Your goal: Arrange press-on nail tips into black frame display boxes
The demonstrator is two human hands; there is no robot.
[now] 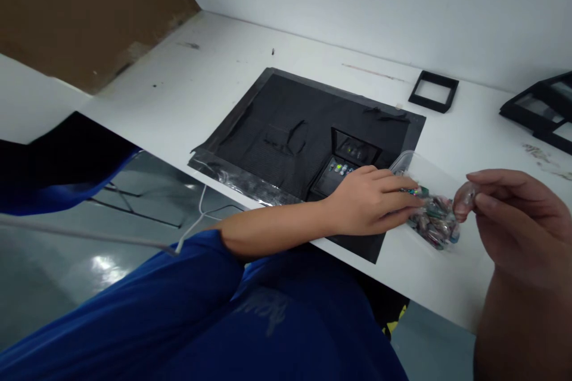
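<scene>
My left hand (pixel 378 199) reaches over a clear plastic container (pixel 406 158), its fingers curled at the edge of a pile of small, shiny wrapped pieces (pixel 435 220). A glittery multicoloured bit (pixel 410 191) shows between its fingertips; its kind is too small to tell. On the far side of the pile, my right hand (pixel 518 208) pinches a small clear plastic packet (pixel 467 197) between thumb and fingers. Beside my left wrist stands an open black case (pixel 324 181) with a raised clear lid (pixel 355 147) and a row of small coloured pieces (pixel 342 168) inside, partly hidden by the hand.
The case rests on a black mat (pixel 250 125) with taped edges on a white table (pixel 165 101). A black square frame (pixel 433 91) lies behind, and more black frames (pixel 536 107) at the right. A white cable (pixel 201 214) hangs off the front edge.
</scene>
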